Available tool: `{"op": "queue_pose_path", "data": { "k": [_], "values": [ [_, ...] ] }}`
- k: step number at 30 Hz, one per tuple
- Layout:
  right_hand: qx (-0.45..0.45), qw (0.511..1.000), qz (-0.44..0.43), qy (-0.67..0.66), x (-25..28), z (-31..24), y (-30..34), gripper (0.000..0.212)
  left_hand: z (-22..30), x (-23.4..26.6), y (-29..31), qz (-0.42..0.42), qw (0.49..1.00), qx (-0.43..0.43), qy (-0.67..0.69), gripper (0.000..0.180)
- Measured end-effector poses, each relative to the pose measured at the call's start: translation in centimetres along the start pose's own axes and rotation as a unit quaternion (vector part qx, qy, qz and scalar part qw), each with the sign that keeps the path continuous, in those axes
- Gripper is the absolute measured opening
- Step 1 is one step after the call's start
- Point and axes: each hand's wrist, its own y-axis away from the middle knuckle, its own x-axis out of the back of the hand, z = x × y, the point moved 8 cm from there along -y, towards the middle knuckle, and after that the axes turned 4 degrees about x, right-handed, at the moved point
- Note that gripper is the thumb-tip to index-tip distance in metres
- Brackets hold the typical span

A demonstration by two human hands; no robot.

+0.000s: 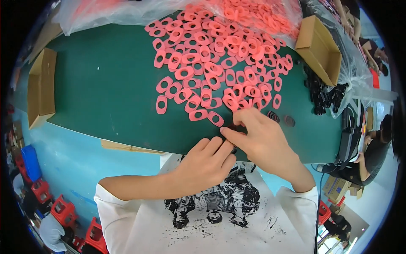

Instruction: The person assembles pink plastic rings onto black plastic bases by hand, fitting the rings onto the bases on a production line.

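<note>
At the table's [105, 84] near edge, the right hand [262, 142] and left hand [207, 163] are meeting, fingers curling almost closed around a small dark piece [233, 149], mostly hidden. Pink oval rings [211, 63] are lying heaped toward twelve o'clock. Open cardboard boxes are sitting at nine [41, 86] and two o'clock [319, 48].

two hands [237, 148], two cardboard boxes [41, 86], too many pink rings [211, 55] to count.

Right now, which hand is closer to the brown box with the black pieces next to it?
Right. The right hand lies below-left of the brown box; the left hand sits farther left, near the table edge.
</note>
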Motion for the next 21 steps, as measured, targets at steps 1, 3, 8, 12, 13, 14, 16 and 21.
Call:
{"op": "queue_pose_path", "data": {
  "k": [1,3,8,12,13,14,16,21],
  "values": [
    [-0.001,0.999,-0.050,0.021,-0.9,0.1,0.1,0.033,0.1,-0.1,0.1,0.005,1.000,0.012,-0.012,0.018],
    [0.005,0.999,-0.046,0.022,-0.9,0.3,0.3,0.035,0.0,-0.2,0.4,0.015,0.999,0.031,-0.022,0.017],
    [-0.079,0.996,0.040,0.009,-0.4,0.3,1.8,0.041,-0.1,0.3,1.4,0.052,0.998,0.044,-0.014,0.027],
    [-0.179,0.982,0.060,0.034,-1.7,1.0,1.8,0.040,-0.5,1.6,1.7,0.014,0.999,0.035,-0.036,0.033],
    [-0.164,0.983,0.069,0.043,-1.7,0.6,1.4,0.040,-0.9,1.9,1.9,-0.002,0.998,0.062,-0.024,0.036],
    [-0.150,0.984,0.078,0.052,-1.7,0.1,1.1,0.041,-1.4,2.0,2.1,-0.017,0.996,0.089,-0.012,0.039],
    [-0.166,0.984,0.058,0.042,-1.9,-0.1,1.3,0.041,-2.0,2.6,2.4,-0.015,0.995,0.094,-0.022,0.040],
    [-0.140,0.977,0.159,-0.008,-0.6,-0.4,1.0,0.037,-2.3,2.7,2.1,-0.045,0.994,0.103,0.002,0.039]
  ]
}}
